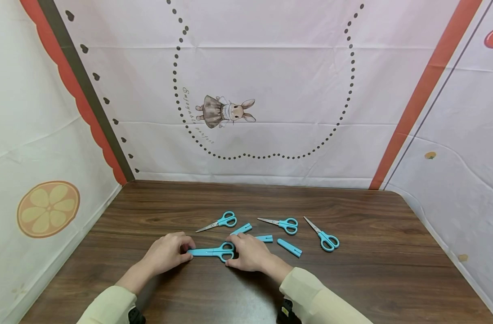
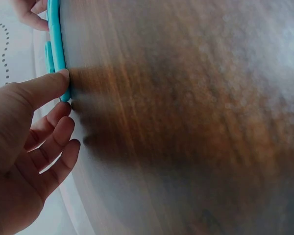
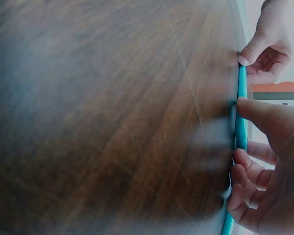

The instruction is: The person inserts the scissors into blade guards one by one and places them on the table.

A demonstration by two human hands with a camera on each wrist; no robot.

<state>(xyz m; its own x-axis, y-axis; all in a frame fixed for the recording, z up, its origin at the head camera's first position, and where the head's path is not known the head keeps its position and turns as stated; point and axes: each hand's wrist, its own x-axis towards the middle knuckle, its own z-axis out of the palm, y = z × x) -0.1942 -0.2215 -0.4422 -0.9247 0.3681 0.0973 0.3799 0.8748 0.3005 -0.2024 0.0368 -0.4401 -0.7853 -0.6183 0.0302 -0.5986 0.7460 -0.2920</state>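
Note:
A pair of scissors (image 1: 220, 253) with light blue handles lies across the front of the table, its blades inside a blue blade cover (image 1: 203, 252). My left hand (image 1: 167, 253) pinches the closed end of the cover between thumb and index finger; its other fingers curve loosely in the left wrist view. At the handle rings, my right hand (image 1: 248, 253) grips the scissors with thumb and fingers. In the right wrist view the blue handle (image 3: 241, 129) shows edge-on beside the thumb. Just behind the right hand are two loose blue covers, one angled (image 1: 242, 229) and one level (image 1: 265, 239), both partly hidden.
Three uncovered scissors lie farther back: left scissors (image 1: 221, 222), middle scissors (image 1: 284, 223) and right scissors (image 1: 322, 235). Another blue cover (image 1: 289, 248) rests right of my right hand. The wooden table (image 1: 392, 270) meets printed cloth walls (image 1: 271, 90) at its back and sides.

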